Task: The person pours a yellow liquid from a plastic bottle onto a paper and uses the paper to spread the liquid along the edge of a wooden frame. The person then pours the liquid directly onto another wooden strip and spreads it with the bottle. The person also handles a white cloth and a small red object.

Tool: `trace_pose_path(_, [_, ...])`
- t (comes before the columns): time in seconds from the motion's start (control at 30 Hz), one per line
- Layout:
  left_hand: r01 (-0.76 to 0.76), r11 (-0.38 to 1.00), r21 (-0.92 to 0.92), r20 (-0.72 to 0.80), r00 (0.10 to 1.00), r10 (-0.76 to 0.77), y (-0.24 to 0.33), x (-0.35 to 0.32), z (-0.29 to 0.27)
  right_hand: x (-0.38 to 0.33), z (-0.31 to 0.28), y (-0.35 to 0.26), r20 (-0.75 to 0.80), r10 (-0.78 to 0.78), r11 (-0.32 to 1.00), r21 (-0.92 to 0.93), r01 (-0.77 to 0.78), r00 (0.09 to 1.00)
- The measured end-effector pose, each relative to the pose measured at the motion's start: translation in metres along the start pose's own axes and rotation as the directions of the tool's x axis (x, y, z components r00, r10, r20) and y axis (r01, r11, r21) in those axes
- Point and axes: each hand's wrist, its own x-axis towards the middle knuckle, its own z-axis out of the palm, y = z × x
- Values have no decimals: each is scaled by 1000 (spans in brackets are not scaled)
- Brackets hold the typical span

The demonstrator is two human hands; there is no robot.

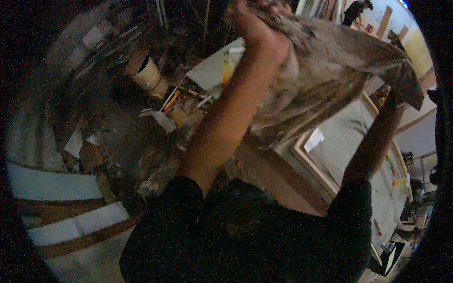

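Note:
A large, dirty brown cloth (pixel 325 66) is spread in the air in front of me, creased and partly blurred. At the top of the head view, my left hand (pixel 262 12) is raised with its fingers closed on the cloth's upper left part. My right forearm (pixel 375 137) reaches up to the cloth's right corner. That corner drapes over my right hand and hides the fingers. Below the cloth, a wooden frame (pixel 314 170) lies around a pale grey panel (pixel 342 137).
Scrap and litter fill the left side, with a tan cylindrical container (pixel 147 75) and a pale board (pixel 210 68). Pale planks (pixel 80 219) lie at the lower left. An orange-handled tool (pixel 378 227) rests at the right. Another person (pixel 356 12) bends over at the far right.

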Motion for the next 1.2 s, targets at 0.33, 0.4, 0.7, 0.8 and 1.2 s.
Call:
trace_pose_path(0.33, [264, -318, 911, -396, 773, -496, -122, -88, -291, -32, 65, 220, -65, 49, 920, -385, -70, 997])
trace_pose_path(0.4, [287, -438, 852, -523, 435, -733, -124, -107, -323, -35, 87, 212, -207, 157, 900, -373, -226, 966])
trace_pose_path(0.7, [486, 433, 759, -355, 867, -351, 32, -93, -288, -77, 272, -109, 510, 589, 274, 604, -748, 627])
trace_pose_path(0.8, [619, 377, 689, -441, 771, -459, 85, -67, -273, -61, 321, -162, 561, 683, 87, 573, -815, 467])
trace_pose_path(1.2, [814, 154, 560, -749, 577, -326, 147, 4, -365, -49, 473, -179, 214, 950, 74, 549, -832, 226])
